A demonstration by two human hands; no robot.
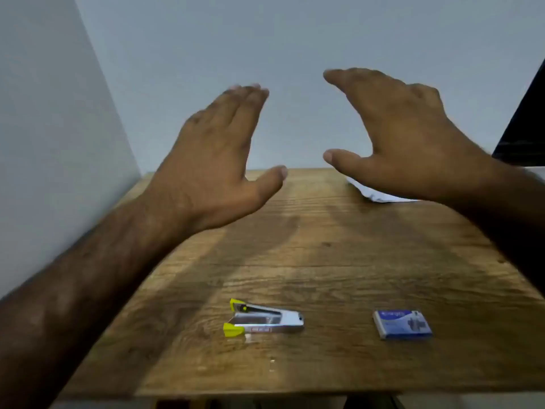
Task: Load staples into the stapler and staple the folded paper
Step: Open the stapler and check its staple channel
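A small silver stapler (263,321) with yellow-green ends lies on its side near the front of the wooden table (324,255). To its right rests a blue box of staples (402,324), closed. White paper (380,196) lies at the far right of the table, mostly hidden behind my right hand. My left hand (215,160) and my right hand (401,134) are both raised high above the table, backs toward me, with thumbs spread and nothing in them. Both are far from the stapler and box.
A pale wall stands behind the table and along its left side. A dark object (525,125) juts in at the right edge. The table's front edge runs just below the stapler and box.
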